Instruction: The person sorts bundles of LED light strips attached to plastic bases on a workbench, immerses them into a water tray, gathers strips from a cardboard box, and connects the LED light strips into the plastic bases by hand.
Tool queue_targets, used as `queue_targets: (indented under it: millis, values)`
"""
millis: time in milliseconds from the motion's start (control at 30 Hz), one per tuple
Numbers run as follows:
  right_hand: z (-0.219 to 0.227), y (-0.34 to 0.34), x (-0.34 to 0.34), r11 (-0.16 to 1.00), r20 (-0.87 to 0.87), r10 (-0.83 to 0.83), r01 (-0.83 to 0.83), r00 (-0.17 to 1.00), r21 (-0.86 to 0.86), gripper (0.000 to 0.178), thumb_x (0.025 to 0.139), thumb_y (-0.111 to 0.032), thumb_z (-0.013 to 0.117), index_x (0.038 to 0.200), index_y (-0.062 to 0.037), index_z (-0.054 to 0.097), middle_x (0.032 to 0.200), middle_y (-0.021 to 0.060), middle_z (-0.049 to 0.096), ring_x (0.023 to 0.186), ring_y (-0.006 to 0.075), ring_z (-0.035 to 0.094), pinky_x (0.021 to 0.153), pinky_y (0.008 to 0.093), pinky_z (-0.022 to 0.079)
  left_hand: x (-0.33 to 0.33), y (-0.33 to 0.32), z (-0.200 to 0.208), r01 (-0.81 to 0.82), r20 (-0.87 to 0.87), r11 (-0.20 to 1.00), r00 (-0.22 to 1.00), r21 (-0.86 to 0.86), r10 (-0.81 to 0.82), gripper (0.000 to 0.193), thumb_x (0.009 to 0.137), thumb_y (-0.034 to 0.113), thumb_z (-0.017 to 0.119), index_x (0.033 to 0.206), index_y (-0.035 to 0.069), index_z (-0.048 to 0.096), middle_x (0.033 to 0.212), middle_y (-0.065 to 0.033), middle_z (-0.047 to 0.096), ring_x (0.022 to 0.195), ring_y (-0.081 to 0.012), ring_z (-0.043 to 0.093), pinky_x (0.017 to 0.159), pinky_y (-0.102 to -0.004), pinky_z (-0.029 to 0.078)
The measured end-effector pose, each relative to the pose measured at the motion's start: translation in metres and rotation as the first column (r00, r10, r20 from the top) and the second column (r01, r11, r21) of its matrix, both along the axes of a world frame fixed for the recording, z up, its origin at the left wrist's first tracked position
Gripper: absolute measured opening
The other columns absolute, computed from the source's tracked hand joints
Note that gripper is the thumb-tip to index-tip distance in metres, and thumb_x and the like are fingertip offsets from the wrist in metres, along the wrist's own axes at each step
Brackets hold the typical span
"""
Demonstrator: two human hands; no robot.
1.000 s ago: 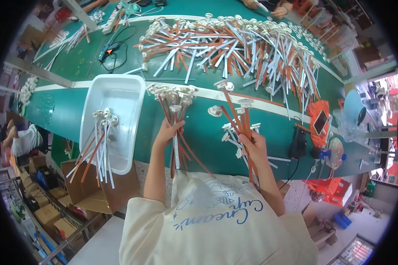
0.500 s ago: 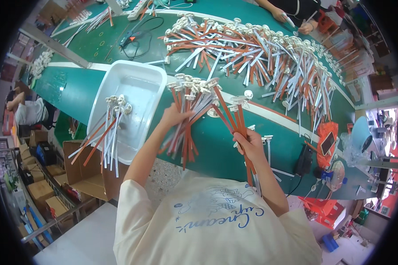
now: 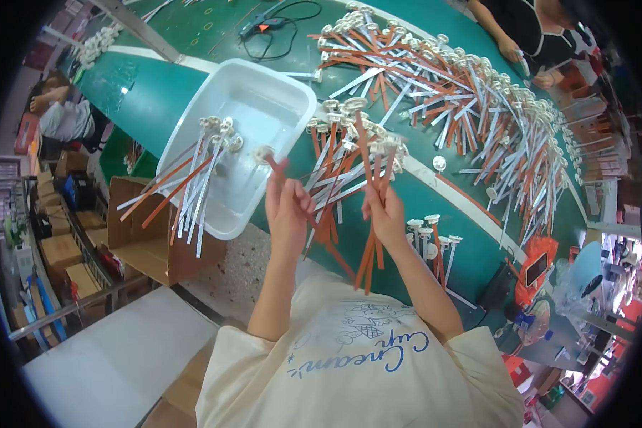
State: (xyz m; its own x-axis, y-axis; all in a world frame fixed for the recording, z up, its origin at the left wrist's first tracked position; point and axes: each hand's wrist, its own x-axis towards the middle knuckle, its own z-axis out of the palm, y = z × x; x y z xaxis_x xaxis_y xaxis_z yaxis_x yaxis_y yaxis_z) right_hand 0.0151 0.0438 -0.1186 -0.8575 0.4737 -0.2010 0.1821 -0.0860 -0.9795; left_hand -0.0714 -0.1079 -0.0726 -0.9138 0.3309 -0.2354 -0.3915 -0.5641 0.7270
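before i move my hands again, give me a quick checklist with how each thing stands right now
1. Left hand has a grip: ok, it holds an orange-red strip.
2. That strip's white head touches the white tray: cannot tell; it appears over it, blurred.
3. Right hand has a grip: ok, it holds several orange-red strips, heads up.
4. Tray bundle wholly inside: not ok, its tails hang over the rim.
5. Loose bundle between the hands is free of contact: cannot tell, strips overlap in this view.
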Motion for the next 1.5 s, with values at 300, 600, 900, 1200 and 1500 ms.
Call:
queue_targets:
  millis: [300, 600, 900, 1200, 1500]
  values:
    - [-0.063, 0.003, -0.078, 0.867, 0.1, -0.088, 0.026, 0.991, 0.498, 0.033, 0.086, -0.026, 0.056, 0.105, 0.0003, 0.051, 0.075, 0.0092, 0.059, 0.066, 0.0222, 0.058, 0.063, 0.0314, 0.046, 0.03, -0.054, 0.055, 0.017, -0.082, 0.999, 0.997, 0.047, -0.013, 0.059, 0.09, 0.002, 0.034, 0.141, 0.02, 0.012, 0.071, -0.002, 0.043, 0.043, -0.003, 0.024, 0.036, -0.0159, 0.018]
    - [0.024, -0.056, 0.106, 0.912, -0.179, 0.407, -0.388, 0.896, 0.133, 0.035, 0.087, -0.007, 0.052, 0.119, 0.0049, 0.044, 0.111, 0.0094, 0.054, 0.097, 0.0144, 0.055, 0.083, 0.0264, 0.044, 0.144, -0.026, -0.047, 0.166, -0.519, 0.982, 0.834, -0.086, -0.186, 0.055, 0.091, 0.004, 0.038, 0.139, 0.003, 0.011, 0.13, -0.0153, 0.037, 0.111, -0.0194, 0.044, 0.093, -0.0321, 0.038]
    - [-0.01, -0.076, 0.237, 0.96, 0.033, 0.262, -0.264, 0.965, 0.095, 0.029, 0.083, 0.003, 0.052, 0.112, 0.005, 0.051, 0.1, 0.0118, 0.06, 0.087, 0.0133, 0.058, 0.077, 0.024, 0.045, 0.229, -0.047, -0.108, 0.322, -0.339, 0.93, 0.867, -0.179, -0.365, 0.03, 0.09, 0.012, 0.047, 0.117, 0.0, 0.049, 0.13, -0.0128, 0.04, 0.102, -0.0162, 0.051, 0.087, -0.0281, 0.041]
    - [0.0, -0.054, 0.283, 0.56, 0.242, 0.104, -0.257, 0.965, 0.787, 0.015, 0.075, 0.0, 0.061, 0.09, -0.0007, 0.062, 0.077, 0.0081, 0.062, 0.061, 0.0139, 0.056, 0.056, 0.0231, 0.043, 0.247, -0.053, -0.11, 0.511, -0.189, 0.858, 0.848, 0.045, -0.495, 0.052, 0.076, -0.005, 0.062, 0.121, 0.002, 0.036, 0.107, -0.0159, 0.053, 0.08, -0.0097, 0.056, 0.074, -0.0204, 0.046]
    - [0.023, -0.094, 0.225, 0.924, -0.014, 0.165, -0.149, 0.986, 0.352, 0.016, 0.074, -0.001, 0.062, 0.09, -0.0012, 0.062, 0.079, 0.0083, 0.062, 0.059, 0.0152, 0.06, 0.051, 0.0228, 0.047, 0.222, -0.08, -0.103, 0.396, -0.535, 0.914, 0.756, -0.083, -0.376, 0.048, 0.075, -0.002, 0.063, 0.12, 0.0, 0.046, 0.105, -0.0087, 0.054, 0.088, -0.0121, 0.055, 0.074, -0.0257, 0.046]
